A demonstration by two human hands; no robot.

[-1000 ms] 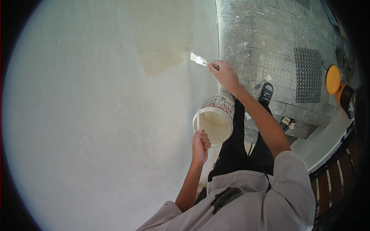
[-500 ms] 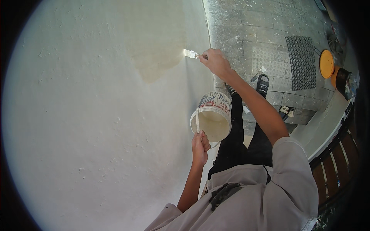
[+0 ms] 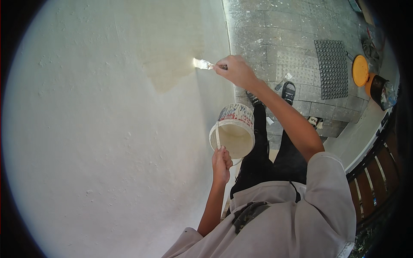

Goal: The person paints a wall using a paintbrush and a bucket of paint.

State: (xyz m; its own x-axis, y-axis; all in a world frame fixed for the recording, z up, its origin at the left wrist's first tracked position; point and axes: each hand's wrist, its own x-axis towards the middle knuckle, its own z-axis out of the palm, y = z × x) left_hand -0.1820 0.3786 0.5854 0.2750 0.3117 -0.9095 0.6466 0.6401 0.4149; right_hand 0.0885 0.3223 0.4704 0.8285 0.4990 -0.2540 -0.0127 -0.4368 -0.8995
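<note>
My right hand [image 3: 237, 72] is closed around the handle of a paintbrush [image 3: 203, 64], whose whitish bristles touch the pale wall [image 3: 107, 142]. A darker, damp-looking beige patch [image 3: 167, 56] spreads over the wall just left of the bristles. Lower down, my left hand [image 3: 221, 163] grips the handle of a white paint bucket [image 3: 235, 112], its outside streaked with red, blue and white. The bucket hangs tilted with its mouth toward me, and pale liquid or residue shows inside.
Grey paving tiles [image 3: 279, 26] spattered with white run along the wall's foot. On them lie a dark studded mat [image 3: 331, 69] and another brush [image 3: 285, 80] near my sandal [image 3: 288, 93]. At the right are an orange round lid [image 3: 360, 71] and brown slats [image 3: 376, 180].
The right hand and paintbrush have shifted left, the bristles moving farther onto the wall beside the damp patch. The bucket in my left hand stays nearly where it was.
</note>
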